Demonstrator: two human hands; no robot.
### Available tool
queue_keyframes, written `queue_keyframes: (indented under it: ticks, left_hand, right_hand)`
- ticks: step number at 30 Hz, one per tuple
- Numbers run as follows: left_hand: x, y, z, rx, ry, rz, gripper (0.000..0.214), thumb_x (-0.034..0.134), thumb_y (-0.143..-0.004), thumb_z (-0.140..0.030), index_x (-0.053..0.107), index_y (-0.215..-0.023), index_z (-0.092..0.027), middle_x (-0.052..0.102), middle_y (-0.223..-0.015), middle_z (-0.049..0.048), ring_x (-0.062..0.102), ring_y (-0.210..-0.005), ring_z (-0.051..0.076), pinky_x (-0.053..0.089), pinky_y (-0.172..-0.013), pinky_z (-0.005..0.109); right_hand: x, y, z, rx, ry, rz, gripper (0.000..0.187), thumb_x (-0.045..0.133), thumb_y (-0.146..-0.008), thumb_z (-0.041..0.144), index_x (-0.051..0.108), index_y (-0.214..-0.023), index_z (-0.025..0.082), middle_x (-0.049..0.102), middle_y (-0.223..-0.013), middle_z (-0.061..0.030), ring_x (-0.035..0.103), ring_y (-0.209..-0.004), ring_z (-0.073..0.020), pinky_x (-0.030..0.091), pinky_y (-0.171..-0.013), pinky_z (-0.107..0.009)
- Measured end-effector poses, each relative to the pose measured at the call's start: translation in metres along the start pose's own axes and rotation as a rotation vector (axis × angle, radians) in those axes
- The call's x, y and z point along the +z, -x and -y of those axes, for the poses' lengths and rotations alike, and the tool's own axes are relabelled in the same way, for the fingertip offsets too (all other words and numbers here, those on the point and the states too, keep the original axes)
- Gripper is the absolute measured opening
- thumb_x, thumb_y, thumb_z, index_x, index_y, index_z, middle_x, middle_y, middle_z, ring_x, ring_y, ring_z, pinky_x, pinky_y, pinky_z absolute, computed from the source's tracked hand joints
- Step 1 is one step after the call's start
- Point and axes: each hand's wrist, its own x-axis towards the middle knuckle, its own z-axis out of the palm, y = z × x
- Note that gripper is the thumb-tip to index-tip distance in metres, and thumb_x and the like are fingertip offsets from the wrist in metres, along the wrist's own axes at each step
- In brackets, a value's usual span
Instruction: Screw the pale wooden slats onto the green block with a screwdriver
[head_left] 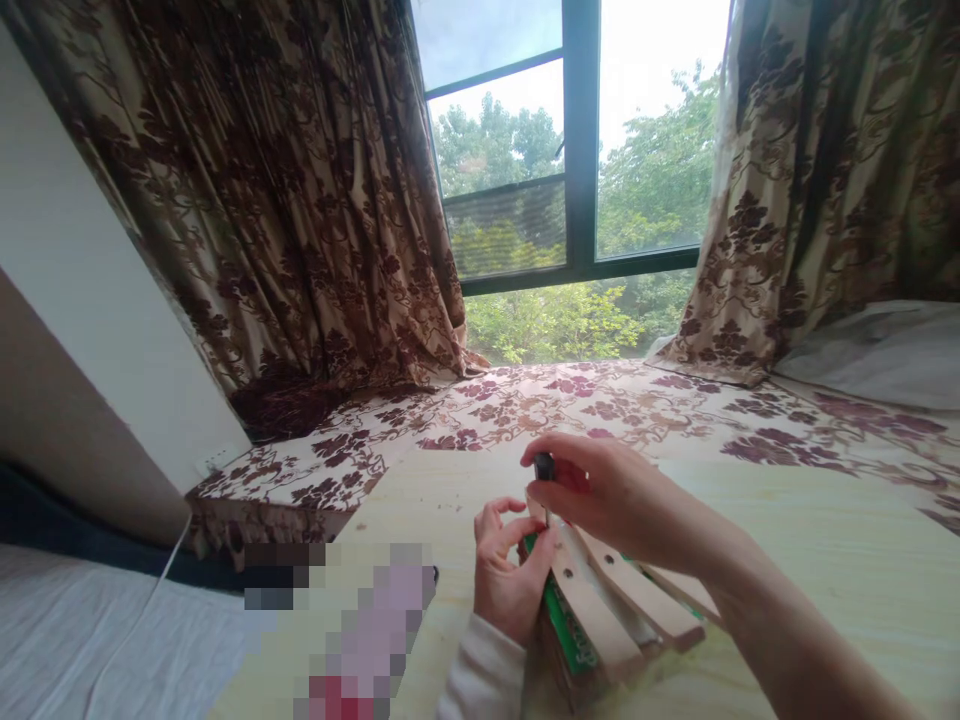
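My right hand (581, 480) grips a short screwdriver (544, 468) by its black handle, the shaft pointing down. Its tip meets the far end of a pale wooden slat (592, 600), where my fingers hide the contact. My left hand (510, 560) is closed in a pinch around the tip; whatever lies between thumb and forefinger is too small to make out. A second wooden slat (645, 590) lies alongside, and each slat shows a dark round hole. Beneath them is a green box (568, 625) with white lettering, partly covered by the slats.
The pale wood-grain tabletop (420, 510) carries a blurred-out pinkish item (382, 610) at left. Behind it spreads a floral-covered window ledge (525, 400), with patterned curtains (315, 200) and a window (581, 150). A bed (97, 620) with a white cable stands at lower left.
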Motion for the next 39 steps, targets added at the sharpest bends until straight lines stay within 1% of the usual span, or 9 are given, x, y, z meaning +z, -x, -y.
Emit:
queue_keyframes:
  ticks: [3, 7, 11, 14, 17, 20, 24, 30, 39]
  left_hand:
    - [0.0, 0.0, 0.002, 0.002, 0.005, 0.006, 0.007, 0.065, -0.068, -0.032, 0.069, -0.068, -0.026, 0.056, -0.093, 0.0039, 0.05, -0.096, 0.02, 0.042, -0.088, 0.038]
    - [0.002, -0.001, 0.005, 0.017, 0.02, 0.005, 0.011, 0.065, -0.068, -0.035, 0.069, -0.07, -0.025, 0.056, -0.093, 0.0039, 0.051, -0.095, 0.019, 0.044, -0.084, 0.035]
    - [0.001, -0.002, 0.007, 0.026, 0.018, 0.003, 0.012, 0.065, -0.068, -0.036, 0.069, -0.07, -0.025, 0.056, -0.093, 0.004, 0.051, -0.094, 0.019, 0.046, -0.081, 0.033]
    - [0.0, -0.003, 0.009, 0.027, 0.009, 0.021, 0.013, 0.066, -0.067, -0.038, 0.069, -0.07, -0.026, 0.056, -0.095, 0.0042, 0.05, -0.095, 0.02, 0.045, -0.081, 0.033]
    - [-0.002, -0.005, 0.011, 0.025, 0.001, 0.038, 0.014, 0.065, -0.067, -0.039, 0.07, -0.071, -0.026, 0.055, -0.095, 0.0043, 0.049, -0.096, 0.02, 0.043, -0.085, 0.035]
    - [-0.001, -0.005, 0.011, 0.023, -0.001, 0.04, 0.015, 0.065, -0.068, -0.04, 0.07, -0.073, -0.026, 0.055, -0.096, 0.0041, 0.049, -0.097, 0.021, 0.041, -0.088, 0.037]
    - [-0.001, -0.005, 0.011, 0.021, 0.004, 0.04, 0.016, 0.065, -0.068, -0.04, 0.07, -0.071, -0.026, 0.056, -0.095, 0.0041, 0.05, -0.097, 0.021, 0.041, -0.088, 0.037]
    - [-0.005, -0.005, 0.01, 0.011, 0.045, 0.03, 0.017, 0.06, -0.072, -0.038, 0.07, -0.076, -0.024, 0.055, -0.099, 0.0049, 0.051, -0.1, 0.02, 0.041, -0.091, 0.036]
    - [-0.006, -0.005, 0.008, -0.005, 0.077, 0.062, 0.017, 0.058, -0.074, -0.036, 0.069, -0.077, -0.024, 0.054, -0.1, 0.0048, 0.051, -0.102, 0.021, 0.04, -0.092, 0.036]
  right_hand:
    - [-0.002, 0.001, 0.001, -0.035, -0.015, 0.026, 0.011, 0.05, -0.081, 0.026, 0.057, -0.077, 0.019, 0.052, -0.062, 0.0028, 0.041, -0.057, -0.0085, 0.026, -0.051, -0.022]
    - [-0.001, -0.003, 0.001, 0.04, 0.108, -0.033, 0.021, 0.051, -0.081, 0.031, 0.05, -0.065, 0.017, 0.047, -0.056, 0.0031, 0.037, -0.053, -0.008, 0.023, -0.05, -0.024]
    - [-0.002, -0.004, 0.003, 0.088, 0.18, -0.091, 0.02, 0.052, -0.081, 0.034, 0.051, -0.069, 0.018, 0.05, -0.059, 0.0023, 0.038, -0.055, -0.0087, 0.023, -0.052, -0.024]
    - [-0.005, -0.001, 0.006, 0.027, 0.113, -0.028, 0.012, 0.053, -0.08, 0.03, 0.057, -0.077, 0.019, 0.052, -0.064, 0.0023, 0.04, -0.058, -0.0085, 0.024, -0.053, -0.023]
    - [-0.006, -0.001, 0.008, 0.003, 0.087, 0.012, 0.016, 0.053, -0.081, 0.031, 0.056, -0.071, 0.018, 0.052, -0.064, 0.0022, 0.039, -0.058, -0.008, 0.023, -0.053, -0.023]
    - [-0.003, -0.005, 0.006, 0.061, 0.176, -0.058, 0.023, 0.052, -0.081, 0.036, 0.052, -0.067, 0.018, 0.05, -0.06, 0.0019, 0.036, -0.056, -0.0087, 0.022, -0.052, -0.024]
    - [0.002, -0.007, 0.004, 0.109, 0.256, -0.114, 0.024, 0.047, -0.084, 0.038, 0.051, -0.072, 0.018, 0.051, -0.061, 0.0005, 0.036, -0.056, -0.01, 0.022, -0.052, -0.025]
    - [-0.004, -0.001, 0.008, 0.063, 0.156, -0.043, 0.014, 0.05, -0.082, 0.033, 0.053, -0.08, 0.019, 0.054, -0.066, 0.0017, 0.041, -0.058, -0.009, 0.023, -0.053, -0.024]
    - [-0.01, -0.002, 0.011, 0.111, 0.135, -0.02, 0.017, 0.05, -0.082, 0.031, 0.05, -0.071, 0.018, 0.053, -0.065, 0.0014, 0.04, -0.059, -0.0087, 0.021, -0.053, -0.024]
